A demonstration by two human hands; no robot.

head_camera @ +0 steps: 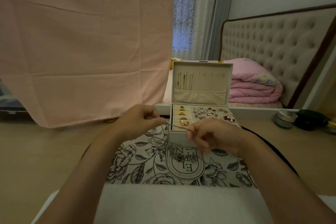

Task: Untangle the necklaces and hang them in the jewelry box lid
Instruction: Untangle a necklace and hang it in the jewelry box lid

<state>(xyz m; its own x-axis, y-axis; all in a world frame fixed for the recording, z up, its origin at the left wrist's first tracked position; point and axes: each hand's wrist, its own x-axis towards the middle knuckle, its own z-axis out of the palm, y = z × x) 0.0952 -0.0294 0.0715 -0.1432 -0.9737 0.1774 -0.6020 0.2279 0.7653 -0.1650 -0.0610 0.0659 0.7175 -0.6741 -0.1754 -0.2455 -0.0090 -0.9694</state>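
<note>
A silver chain necklace is stretched between my two hands, just in front of the open cream jewelry box. My left hand pinches one end of it at the box's left corner. My right hand pinches the chain to the right, in front of the box. The rest of the necklace hangs down to a tangled silver heap on the floral mat. The upright box lid has a row of hooks, with a few thin chains hanging at its left side.
The box tray holds rings and several earrings. The floral mat lies on a wooden desk. Small jars and a dark case stand at the right. A pink cloth hangs at left; a bed lies behind.
</note>
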